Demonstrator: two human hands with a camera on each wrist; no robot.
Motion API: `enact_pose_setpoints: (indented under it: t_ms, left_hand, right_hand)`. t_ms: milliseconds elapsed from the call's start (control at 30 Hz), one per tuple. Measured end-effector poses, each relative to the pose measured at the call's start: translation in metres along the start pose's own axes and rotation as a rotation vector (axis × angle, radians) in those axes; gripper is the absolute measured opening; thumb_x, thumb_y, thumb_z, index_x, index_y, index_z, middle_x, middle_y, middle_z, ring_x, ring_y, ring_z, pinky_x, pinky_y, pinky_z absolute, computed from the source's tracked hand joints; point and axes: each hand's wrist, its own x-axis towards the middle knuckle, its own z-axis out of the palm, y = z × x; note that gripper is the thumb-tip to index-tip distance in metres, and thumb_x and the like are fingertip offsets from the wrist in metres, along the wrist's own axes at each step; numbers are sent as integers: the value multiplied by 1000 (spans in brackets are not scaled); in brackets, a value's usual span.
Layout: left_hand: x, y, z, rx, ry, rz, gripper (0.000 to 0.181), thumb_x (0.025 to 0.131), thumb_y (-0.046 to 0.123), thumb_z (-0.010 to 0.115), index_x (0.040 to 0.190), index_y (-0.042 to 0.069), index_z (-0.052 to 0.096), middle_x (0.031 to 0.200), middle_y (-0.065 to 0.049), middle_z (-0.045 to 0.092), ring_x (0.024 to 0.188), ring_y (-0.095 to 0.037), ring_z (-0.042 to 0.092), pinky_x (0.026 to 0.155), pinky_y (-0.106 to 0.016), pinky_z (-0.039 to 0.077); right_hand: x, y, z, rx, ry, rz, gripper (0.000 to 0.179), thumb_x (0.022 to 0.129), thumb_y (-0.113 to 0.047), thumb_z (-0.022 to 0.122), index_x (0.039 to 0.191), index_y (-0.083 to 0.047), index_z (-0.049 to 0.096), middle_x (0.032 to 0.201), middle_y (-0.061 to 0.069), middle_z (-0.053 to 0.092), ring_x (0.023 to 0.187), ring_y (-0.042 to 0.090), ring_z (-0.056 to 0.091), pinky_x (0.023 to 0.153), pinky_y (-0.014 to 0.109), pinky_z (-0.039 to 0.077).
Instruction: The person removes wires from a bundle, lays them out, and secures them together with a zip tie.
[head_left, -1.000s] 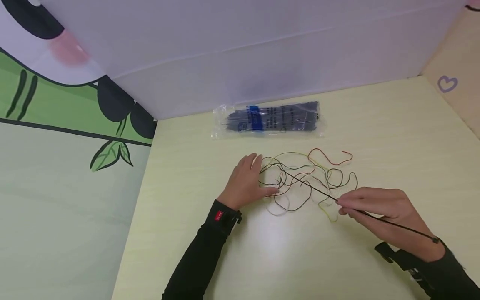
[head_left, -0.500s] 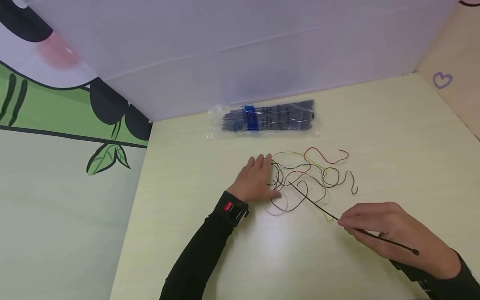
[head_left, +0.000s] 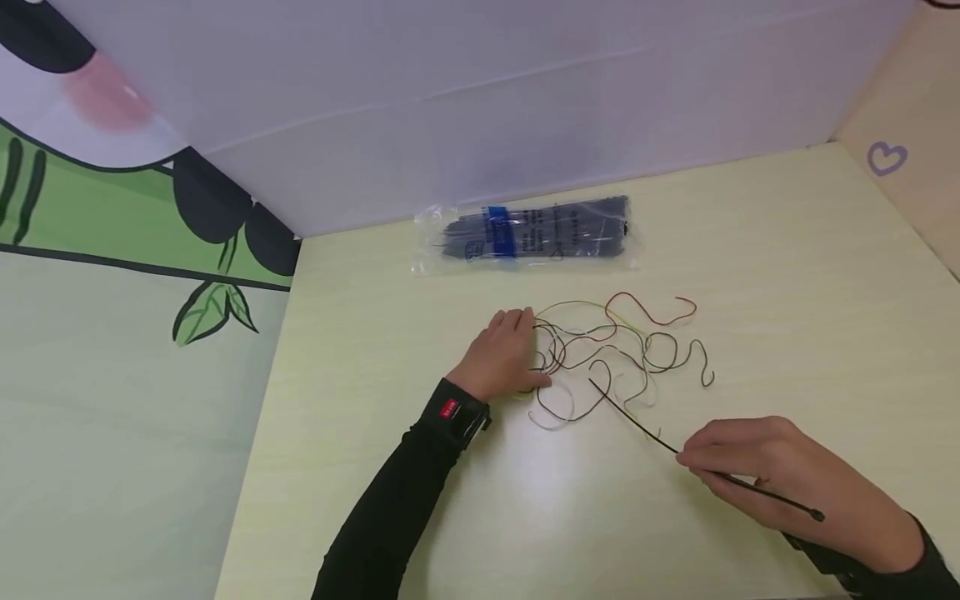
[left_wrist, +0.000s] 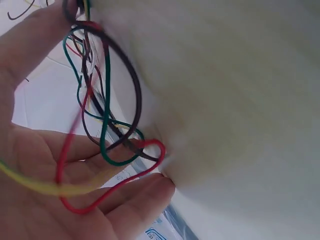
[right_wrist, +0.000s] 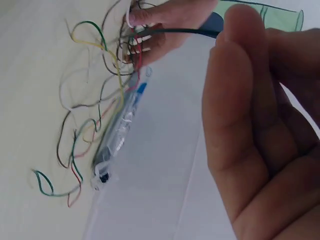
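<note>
Several thin wires (head_left: 660, 323) in red, green, black, yellow and white lie in a loose tangle mid-table in the head view. At their left end rests my left hand (head_left: 497, 358), fingers extended and thumb apart. In the left wrist view a red wire (left_wrist: 61, 165) and a dark green wire (left_wrist: 106, 90) loop between thumb and fingers. My right hand (head_left: 795, 483) pinches a black cable tie (head_left: 636, 419) between thumb and fingertips. Its tip points at the lower part of the tangle, and its square head sticks out behind the hand.
A clear plastic bag of dark cable ties (head_left: 558, 235) with a blue label lies behind the wires, close to the pale back wall (head_left: 525, 125). Printed panels stand to the left and right of the wooden-looking table (head_left: 360, 333).
My right hand has moved toward the front edge, drawing the cable tie's tip back from the middle of the tangle. My left hand has stayed by the wires, shifting only slightly.
</note>
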Motion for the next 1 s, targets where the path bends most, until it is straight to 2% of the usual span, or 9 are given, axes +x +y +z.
enact_pose_setpoints:
  t_ms: [300, 433, 567, 667, 700, 767, 867, 933, 1000]
  left_hand:
    - [3, -2, -6, -3, 13, 11, 89, 76, 56, 78, 141, 4, 46, 137, -13, 47, 128, -35, 43, 104, -43, 46]
    - [3, -2, -6, -24, 13, 20, 81, 76, 54, 79, 137, 7, 51, 132, -11, 49, 122, -33, 44, 100, -41, 47]
    - [3, -3, -9, -39, -1, 35, 84, 75, 59, 77, 137, 8, 52, 133, -11, 50, 120, -32, 45, 100, -41, 47]
    - [3, -9, -13, -115, -47, 46, 88, 77, 66, 70, 142, 10, 49, 138, -11, 48, 123, -31, 45, 103, -42, 45]
    - [3, -12, -15, -165, -59, 58, 83, 81, 65, 66, 142, 11, 49, 137, -11, 50, 123, -29, 46, 103, -41, 45]
    - [7, -21, -18, -276, -56, 72, 68, 91, 59, 57, 140, 12, 52, 134, -9, 55, 123, -26, 50, 103, -40, 46]
    - [18, -38, -22, -376, 3, 106, 38, 103, 33, 48, 132, 11, 60, 127, -7, 64, 117, -19, 59, 101, -36, 48]
    - [28, -48, -23, -403, 34, 112, 30, 103, 17, 48, 128, 12, 65, 120, -4, 69, 106, -15, 63, 95, -32, 50]
    - [37, -54, -23, -396, 26, 116, 30, 100, 10, 51, 124, 13, 68, 118, -2, 71, 99, -12, 64, 89, -29, 51]
  right_hand:
    - [36, 26, 23, -112, -47, -87, 23, 87, -6, 70, 94, -28, 67, 90, -19, 59, 78, -8, 54, 70, 7, 43]
    - [49, 34, 30, -171, -60, -90, 32, 80, 2, 69, 84, -29, 63, 81, -21, 52, 72, -9, 47, 66, 7, 40]
    - [59, 40, 34, -197, -75, -67, 39, 77, 7, 62, 76, -31, 55, 74, -21, 44, 67, -7, 38, 61, 8, 32]
    - [65, 43, 37, -211, -100, -55, 41, 77, 9, 60, 73, -31, 51, 72, -20, 41, 65, -6, 35, 60, 9, 29]
    - [67, 44, 38, -215, -104, -59, 40, 77, 8, 62, 75, -31, 53, 73, -20, 43, 66, -6, 37, 60, 9, 31]
    - [69, 47, 40, -223, -109, -63, 39, 78, 8, 62, 74, -29, 53, 73, -19, 44, 67, -6, 38, 60, 9, 32]
    - [74, 50, 41, -234, -101, -68, 38, 77, 10, 61, 71, -27, 51, 73, -18, 44, 68, -5, 38, 59, 10, 31]
    - [78, 52, 42, -228, -95, -63, 37, 77, 11, 59, 70, -25, 52, 74, -17, 47, 69, -5, 41, 60, 10, 33]
    - [81, 54, 43, -222, -89, -55, 35, 78, 10, 60, 72, -24, 55, 76, -15, 52, 71, -5, 46, 61, 11, 36]
